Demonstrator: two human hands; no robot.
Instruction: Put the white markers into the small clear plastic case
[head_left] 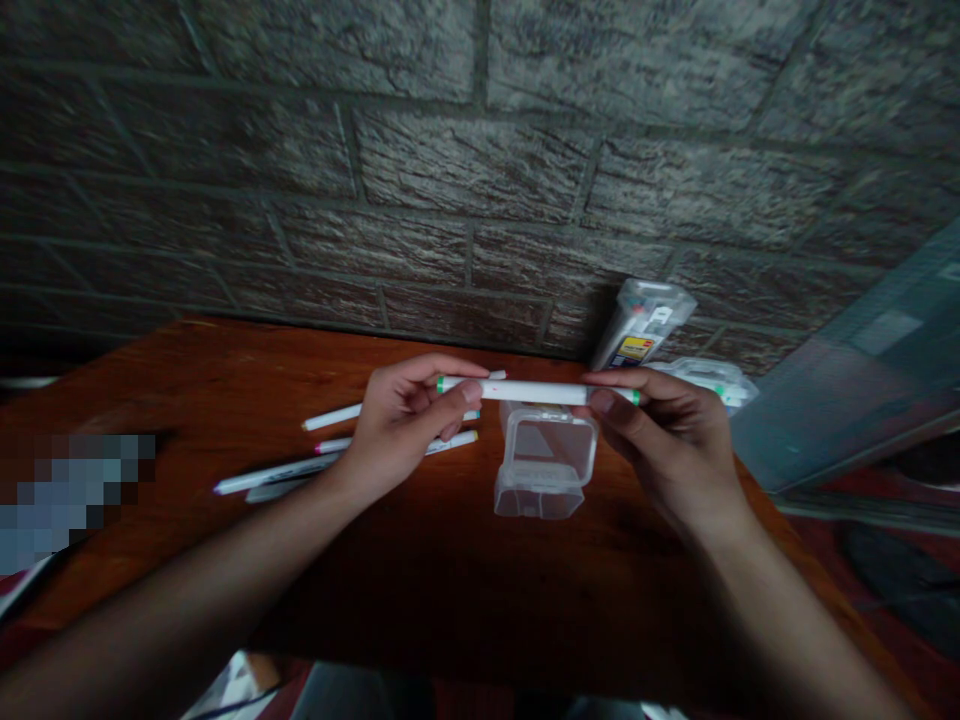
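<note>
White twin-ended marker (532,392), with a green band at each end, is held in the air by both hands in the head view. Its long axis runs almost level across the view, roughly parallel to the far table edge, with the right end sitting slightly lower in the frame. Neither tip is visible. The left hand (401,425) grasps the marker near its left end, with the fingers curled around the barrel and the thumb pressed against it. The right hand (660,440) grasps the opposite end, with the fingers closed over the top and the thumb on the near side. The marker spans the space above a clear plastic box (540,470), which stands open on the wooden table (187,400) directly below the barrel; contact between the two cannot be determined. Three more white markers lie to the left on the table, beneath and beside the left hand: one with a pink end (390,445), one farther back (334,414), and one pointing left (274,475). A packaged item (643,325) leans upright against the brick wall (465,170), with a clear pack (709,382) beside it at the right-hand end of the table.
</note>
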